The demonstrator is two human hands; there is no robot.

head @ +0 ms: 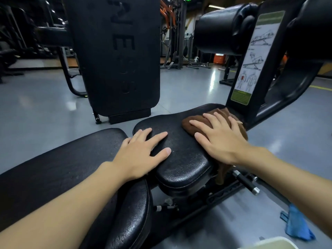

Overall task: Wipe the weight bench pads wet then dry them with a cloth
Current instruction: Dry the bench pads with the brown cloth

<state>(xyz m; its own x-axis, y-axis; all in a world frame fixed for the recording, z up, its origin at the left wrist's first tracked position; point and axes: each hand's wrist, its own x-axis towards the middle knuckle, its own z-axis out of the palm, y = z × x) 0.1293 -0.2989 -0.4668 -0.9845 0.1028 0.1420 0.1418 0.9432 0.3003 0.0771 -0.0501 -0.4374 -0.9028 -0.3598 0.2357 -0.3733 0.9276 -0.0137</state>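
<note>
A black textured seat pad [181, 159] sits in the middle, with a longer black back pad [59, 169] at the lower left. My left hand [143, 155] lies flat with spread fingers on the seat pad's near left edge, holding nothing. My right hand [219, 137] presses flat on a brown cloth [190, 123] bunched on the seat pad's far right side. Part of the cloth hangs over the pad's right edge. Black roller pads [222, 29] stand on the upright frame at the upper right.
A blue cloth [296, 225] lies on the grey floor at the lower right, beside a pale container rim [269, 244]. A tall black machine shroud [118, 56] stands ahead. An instruction placard [255, 58] is fixed to the bench frame. An adjustment handle [246, 184] sticks out under the seat.
</note>
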